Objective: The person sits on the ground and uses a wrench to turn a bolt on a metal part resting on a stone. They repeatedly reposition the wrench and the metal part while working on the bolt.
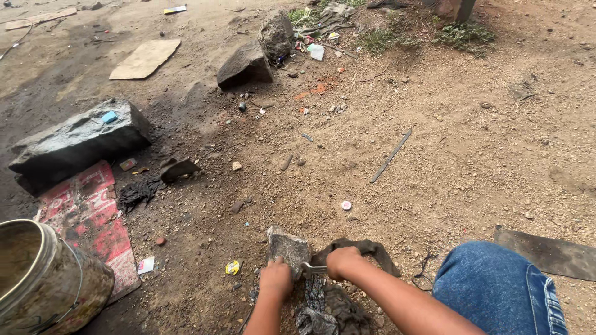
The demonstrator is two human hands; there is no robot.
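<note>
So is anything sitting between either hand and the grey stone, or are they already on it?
Nothing visible stands in the way. The left hand rests directly against the grey stone. The right hand grips a small metal tool whose end reaches the stone's lower edge. Dark rags lie beneath, not between.

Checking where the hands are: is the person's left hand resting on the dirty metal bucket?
No, the left hand presses on a grey stone block at bottom centre, well apart from the dirty metal bucket.
</note>
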